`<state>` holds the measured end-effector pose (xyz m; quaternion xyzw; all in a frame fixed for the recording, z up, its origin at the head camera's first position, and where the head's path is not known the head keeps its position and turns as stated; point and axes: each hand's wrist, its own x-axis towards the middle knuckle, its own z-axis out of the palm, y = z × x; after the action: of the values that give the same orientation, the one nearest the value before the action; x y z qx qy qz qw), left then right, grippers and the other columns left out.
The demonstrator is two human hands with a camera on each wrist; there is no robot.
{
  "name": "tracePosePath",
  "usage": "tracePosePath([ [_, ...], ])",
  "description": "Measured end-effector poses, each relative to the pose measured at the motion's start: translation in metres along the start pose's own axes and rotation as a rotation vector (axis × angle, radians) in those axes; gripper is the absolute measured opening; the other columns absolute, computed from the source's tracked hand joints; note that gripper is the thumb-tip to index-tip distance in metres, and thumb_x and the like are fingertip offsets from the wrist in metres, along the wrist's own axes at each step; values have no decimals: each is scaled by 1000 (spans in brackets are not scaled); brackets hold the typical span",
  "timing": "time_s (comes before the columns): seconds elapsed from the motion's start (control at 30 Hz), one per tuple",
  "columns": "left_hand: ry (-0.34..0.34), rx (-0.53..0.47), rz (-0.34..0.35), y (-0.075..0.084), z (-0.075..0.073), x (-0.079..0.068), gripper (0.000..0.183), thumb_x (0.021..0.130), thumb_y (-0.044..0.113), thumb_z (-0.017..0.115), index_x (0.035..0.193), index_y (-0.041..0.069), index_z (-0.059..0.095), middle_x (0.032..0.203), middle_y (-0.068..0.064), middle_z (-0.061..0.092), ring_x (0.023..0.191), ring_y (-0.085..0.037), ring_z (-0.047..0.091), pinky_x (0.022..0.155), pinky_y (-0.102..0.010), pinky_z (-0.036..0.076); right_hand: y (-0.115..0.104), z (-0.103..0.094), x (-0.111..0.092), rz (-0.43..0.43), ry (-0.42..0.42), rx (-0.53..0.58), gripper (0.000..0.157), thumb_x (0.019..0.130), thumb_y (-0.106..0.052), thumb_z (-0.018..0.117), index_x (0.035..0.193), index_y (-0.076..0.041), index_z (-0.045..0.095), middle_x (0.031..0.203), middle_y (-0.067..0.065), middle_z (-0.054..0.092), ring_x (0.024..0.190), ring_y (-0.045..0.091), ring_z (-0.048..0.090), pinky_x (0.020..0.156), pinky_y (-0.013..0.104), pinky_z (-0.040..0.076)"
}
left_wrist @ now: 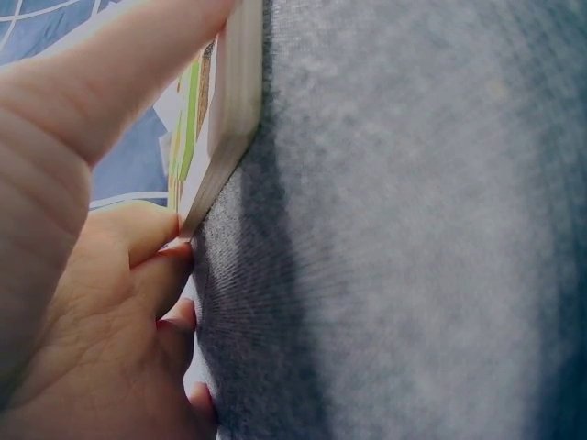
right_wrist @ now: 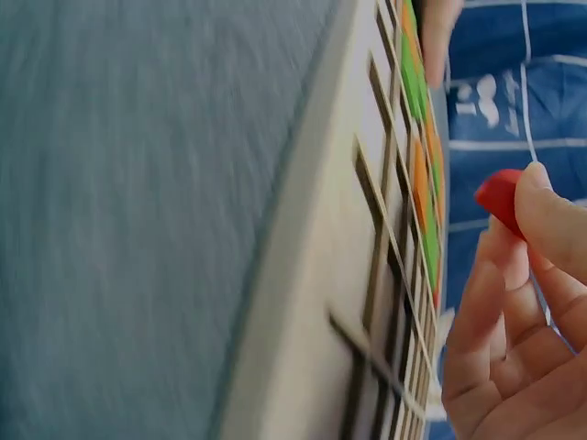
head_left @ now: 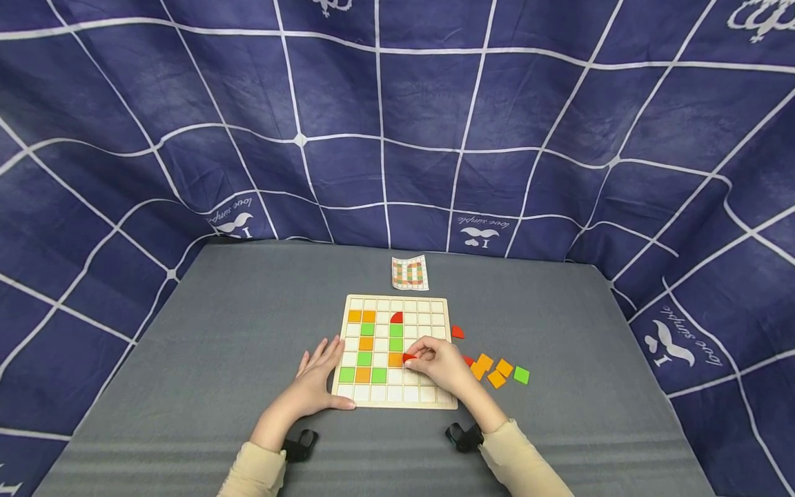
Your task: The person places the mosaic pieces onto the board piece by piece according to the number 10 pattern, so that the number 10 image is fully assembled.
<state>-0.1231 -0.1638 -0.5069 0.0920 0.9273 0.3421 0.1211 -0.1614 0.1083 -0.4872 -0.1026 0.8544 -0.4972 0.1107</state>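
A wooden grid board lies on the table with orange and green square tiles set in its left and middle columns. One red quarter-circle tile sits near its top. My right hand pinches another red tile between thumb and fingertips, over the board just right of an orange tile. My left hand rests at the board's left side, fingers extended along the edge and thumb at the near left corner. The left wrist view shows that thumb against the board's rim.
Right of the board lie several loose orange tiles, a green tile and red pieces, some partly behind my right hand. A small printed pattern card lies beyond the board. A blue checked cloth hangs behind the grey table.
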Motion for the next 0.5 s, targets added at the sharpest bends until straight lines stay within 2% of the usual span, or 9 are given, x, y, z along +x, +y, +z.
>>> tracePosePath([
  [0.2,8,-15,16,-3,0,0,125,58,33,95,155,-1,23,163,-20,18,151,-43,9,119,-63,0,-4,18,0,-51,-72,-98,7,85,-15,77,87,-14,70,73,-6,63,61,4,53,58,18,44],
  [0.3,14,-19,27,-3,0,0,125,57,32,95,154,-3,24,162,-22,19,150,-45,10,118,-64,1,-6,22,0,-67,-76,-140,8,84,-13,77,84,-13,69,71,-6,62,59,4,51,56,18,42],
  [0.5,-7,-22,-6,-1,-2,0,126,57,33,95,154,-1,23,163,-19,18,151,-43,8,119,-64,-1,-8,25,1,-91,-61,-222,10,83,-11,78,80,-12,69,68,-6,59,56,2,47,54,17,41],
])
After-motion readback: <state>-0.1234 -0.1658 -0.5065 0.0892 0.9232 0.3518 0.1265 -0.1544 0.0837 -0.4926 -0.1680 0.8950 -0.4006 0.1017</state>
